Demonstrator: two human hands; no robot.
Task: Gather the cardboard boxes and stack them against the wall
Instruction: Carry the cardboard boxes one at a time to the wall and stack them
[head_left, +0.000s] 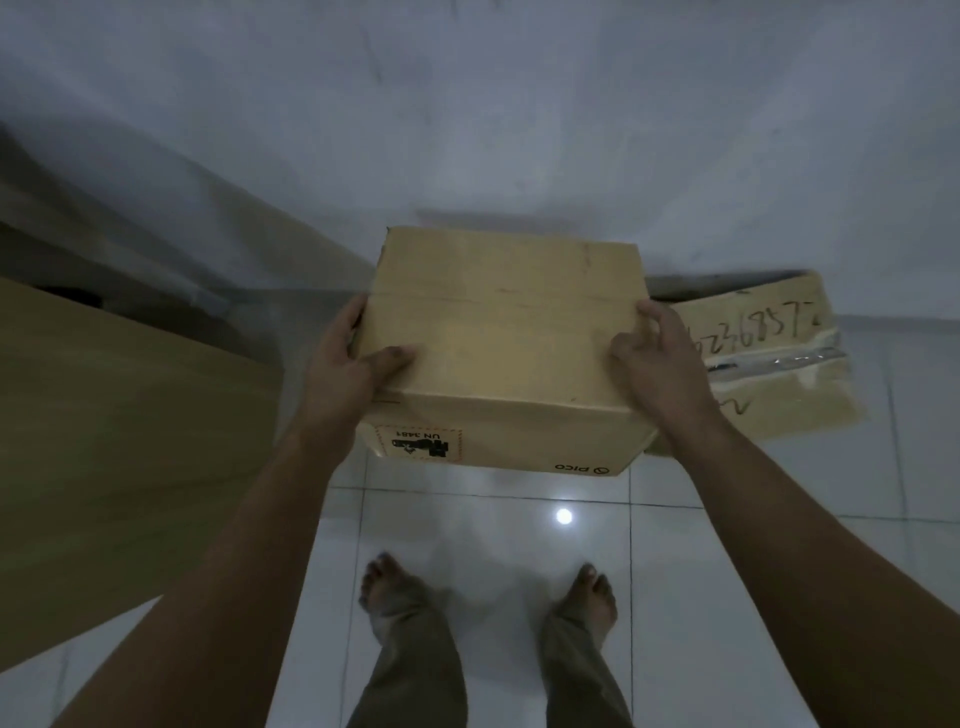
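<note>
A closed cardboard box with an upside-down PICO mark and a UN 3481 label on its near face is held up in front of me, close to the white wall. My left hand grips its left edge, thumb on top and fingers down the side. My right hand grips its right edge with curled fingers on the top. A second cardboard box, with handwritten numbers and torn tape on top, lies on the floor to the right against the wall, partly hidden by the held box.
A large tan surface, perhaps a big carton, fills the left side. The glossy white tiled floor shows a lamp reflection. My bare feet stand below the held box.
</note>
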